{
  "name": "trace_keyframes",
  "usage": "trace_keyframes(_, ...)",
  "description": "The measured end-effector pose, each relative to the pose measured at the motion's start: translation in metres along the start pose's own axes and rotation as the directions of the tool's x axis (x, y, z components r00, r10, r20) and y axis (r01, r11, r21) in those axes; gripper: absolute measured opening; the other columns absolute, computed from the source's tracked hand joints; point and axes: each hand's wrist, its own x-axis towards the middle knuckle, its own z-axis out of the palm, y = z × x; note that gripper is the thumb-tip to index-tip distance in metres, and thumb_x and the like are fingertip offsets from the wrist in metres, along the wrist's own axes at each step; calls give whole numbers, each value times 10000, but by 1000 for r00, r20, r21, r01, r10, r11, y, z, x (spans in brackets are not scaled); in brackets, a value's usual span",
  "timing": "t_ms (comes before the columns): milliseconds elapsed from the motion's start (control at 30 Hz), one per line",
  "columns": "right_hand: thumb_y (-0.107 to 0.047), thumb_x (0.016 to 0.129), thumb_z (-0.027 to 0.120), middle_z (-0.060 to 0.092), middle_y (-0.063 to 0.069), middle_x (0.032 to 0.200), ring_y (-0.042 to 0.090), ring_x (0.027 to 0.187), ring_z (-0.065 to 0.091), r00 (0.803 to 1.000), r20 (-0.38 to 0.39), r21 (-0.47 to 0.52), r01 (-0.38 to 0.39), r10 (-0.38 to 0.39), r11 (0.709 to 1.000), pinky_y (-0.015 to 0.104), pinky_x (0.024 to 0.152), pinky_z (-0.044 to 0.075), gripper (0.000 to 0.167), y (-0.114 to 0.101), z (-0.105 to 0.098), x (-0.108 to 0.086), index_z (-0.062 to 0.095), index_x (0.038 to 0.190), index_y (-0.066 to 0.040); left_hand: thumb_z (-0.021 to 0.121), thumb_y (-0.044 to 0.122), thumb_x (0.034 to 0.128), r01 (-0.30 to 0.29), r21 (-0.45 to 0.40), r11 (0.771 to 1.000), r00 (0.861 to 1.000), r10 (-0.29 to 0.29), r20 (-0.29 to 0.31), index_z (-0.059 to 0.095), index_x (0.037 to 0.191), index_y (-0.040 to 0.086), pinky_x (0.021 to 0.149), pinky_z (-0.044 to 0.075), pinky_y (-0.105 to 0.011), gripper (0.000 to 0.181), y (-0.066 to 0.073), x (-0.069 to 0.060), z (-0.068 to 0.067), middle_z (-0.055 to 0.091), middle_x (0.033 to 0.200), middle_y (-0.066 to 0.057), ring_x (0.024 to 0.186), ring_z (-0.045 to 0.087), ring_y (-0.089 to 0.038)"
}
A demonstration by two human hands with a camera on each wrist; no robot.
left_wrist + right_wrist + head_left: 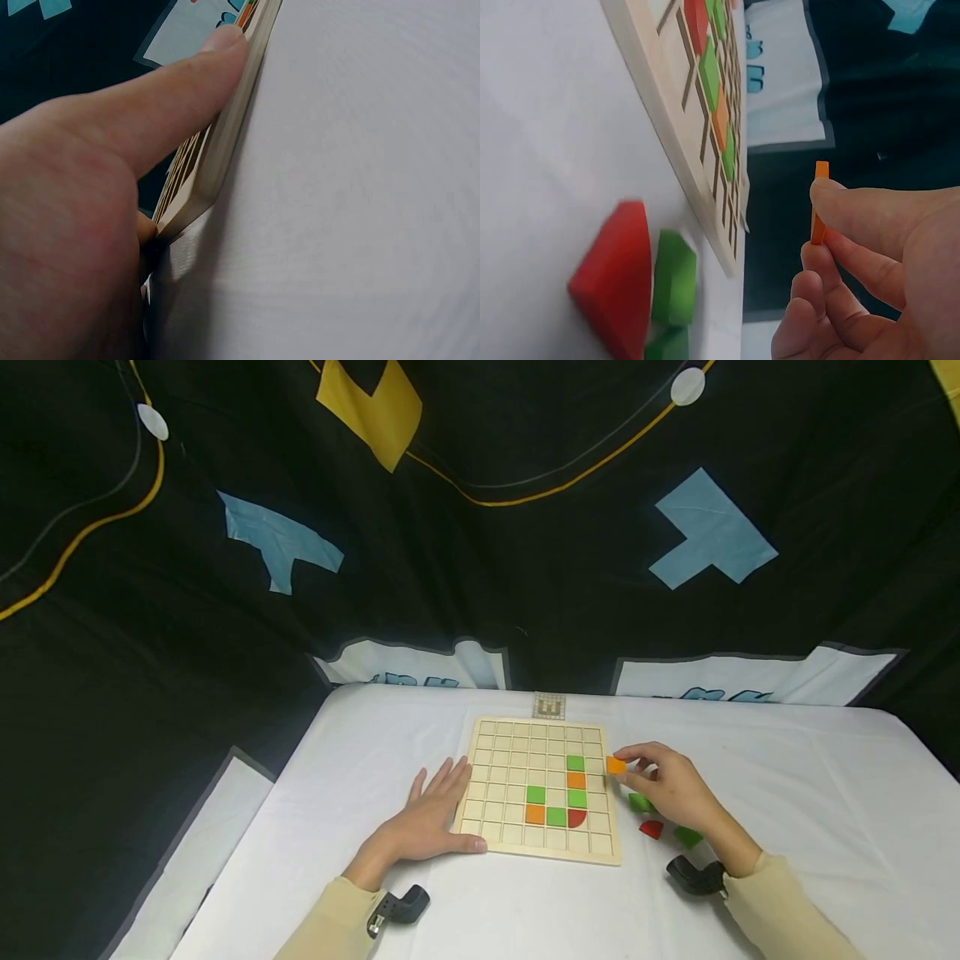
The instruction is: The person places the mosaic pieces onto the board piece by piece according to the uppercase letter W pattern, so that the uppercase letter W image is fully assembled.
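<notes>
Board (223,142) cropped in left wrist view, loose red piece (615,277) blurred in right

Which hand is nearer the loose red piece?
Right. The right hand is just beyond the loose red piece; the left hand rests across the board, touching its left edge.

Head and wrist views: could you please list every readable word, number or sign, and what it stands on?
"E"-like mark on the small card beyond the board: too blurred to confirm.
Blue lettering on the white patches: too cut off or blurred to read.
Board and orange tile: no text visible.
</notes>
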Motion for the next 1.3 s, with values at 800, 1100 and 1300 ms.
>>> trace_keyframes(800,-118,886,769,675,69,1108,210,868,563,994,35,45,103,-105,994,348,750,505,280,-26,26,18,728,1160,-79,685,690,810,-4,-3,1000,1000,4,-1,126,1603,7,1185,-92,-605,1188,0,1,0,62,1685,-129,1545,-26,-329)
trace_keyframes(1100,-117,895,764,673,68,1145,219,902,572,994,56,61,90,-94,994,343,770,510,285,-31,35,27,723,1175,-90,690,686,809,-7,-7,1000,1000,7,-5,122,1601,-1,1188,-75,-606,1193,1,0,-1,51,1685,-132,1545,-17,-332)
trace_keyframes(1300,-119,893,766,670,93,1172,229,908,570,993,76,70,84,-89,994,373,803,509,265,-34,41,33,732,1153,-89,680,702,806,2,0,1000,1000,-2,6,109,1608,20,1190,-93,-590,1198,0,0,0,33,1688,-111,1547,-38,-307)
